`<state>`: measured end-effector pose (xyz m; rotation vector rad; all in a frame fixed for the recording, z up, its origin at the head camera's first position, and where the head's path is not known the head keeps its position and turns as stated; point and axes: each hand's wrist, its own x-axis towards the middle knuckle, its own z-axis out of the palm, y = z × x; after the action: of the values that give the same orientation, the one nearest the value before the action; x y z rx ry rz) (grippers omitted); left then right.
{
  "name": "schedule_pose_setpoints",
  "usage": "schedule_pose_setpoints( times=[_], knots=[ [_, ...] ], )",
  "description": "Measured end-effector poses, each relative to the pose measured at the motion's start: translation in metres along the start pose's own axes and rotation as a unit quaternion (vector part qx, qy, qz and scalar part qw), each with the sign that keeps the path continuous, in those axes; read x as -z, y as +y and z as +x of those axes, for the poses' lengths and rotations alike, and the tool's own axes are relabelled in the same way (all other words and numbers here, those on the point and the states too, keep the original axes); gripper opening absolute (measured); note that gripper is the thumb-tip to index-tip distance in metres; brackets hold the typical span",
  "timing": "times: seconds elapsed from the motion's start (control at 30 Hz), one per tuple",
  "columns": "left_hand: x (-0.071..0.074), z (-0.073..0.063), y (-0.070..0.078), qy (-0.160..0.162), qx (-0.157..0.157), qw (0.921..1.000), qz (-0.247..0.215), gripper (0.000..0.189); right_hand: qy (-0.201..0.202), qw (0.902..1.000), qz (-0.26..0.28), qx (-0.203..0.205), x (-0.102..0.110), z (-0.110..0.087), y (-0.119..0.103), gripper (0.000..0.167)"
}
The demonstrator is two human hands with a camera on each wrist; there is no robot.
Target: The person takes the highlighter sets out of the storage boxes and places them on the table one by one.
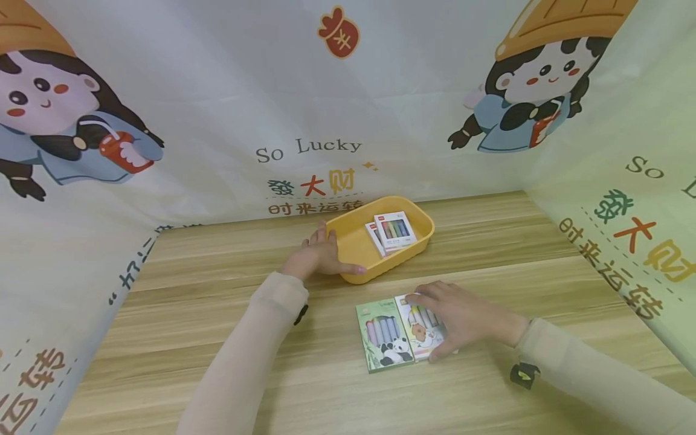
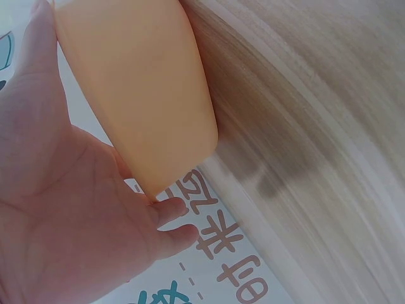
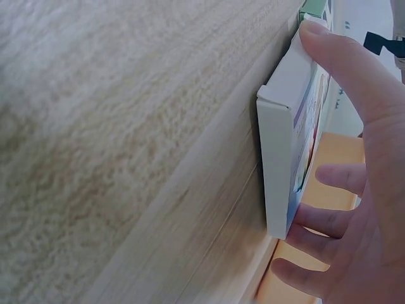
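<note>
My left hand (image 1: 321,254) holds the left end of a yellow plastic basket (image 1: 356,279), its thumb along the near rim and fingers around the far corner. Two small white crayon boxes (image 1: 396,232) overlap inside, toward the basket's right side. Closer to me, my right hand (image 1: 462,317) spans a flat white crayon box (image 1: 421,334) with a brown animal on its front. In the right wrist view, the thumb presses one short edge of this box (image 3: 277,158) and fingers touch the opposite one. A green crayon box (image 1: 385,335) with a panda lies flush along its left side.
All of this stands on a wood-grain table (image 1: 206,290). A white printed cloth (image 1: 217,121) with cartoon figures and lettering hangs behind the table and along both sides. The basket stands near the back edge, close to the cloth.
</note>
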<state>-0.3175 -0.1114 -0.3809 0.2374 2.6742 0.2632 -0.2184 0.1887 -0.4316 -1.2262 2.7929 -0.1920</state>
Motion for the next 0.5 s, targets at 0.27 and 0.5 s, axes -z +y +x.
schedule_pose_setpoints(
  times=[0.27,0.5],
  knots=[
    [0.0002,0.0003,0.0007,0.002,-0.001,1.0000,0.001,0.131,-0.001,1.0000,0.005,-0.003,-0.0004,-0.0005,-0.0007,0.112],
    [-0.0004,0.0005,0.0004,0.002,-0.002,1.0000,-0.007,0.132,0.000,1.0000,0.008,0.000,-0.0024,-0.0012,-0.0005,0.112]
  ],
)
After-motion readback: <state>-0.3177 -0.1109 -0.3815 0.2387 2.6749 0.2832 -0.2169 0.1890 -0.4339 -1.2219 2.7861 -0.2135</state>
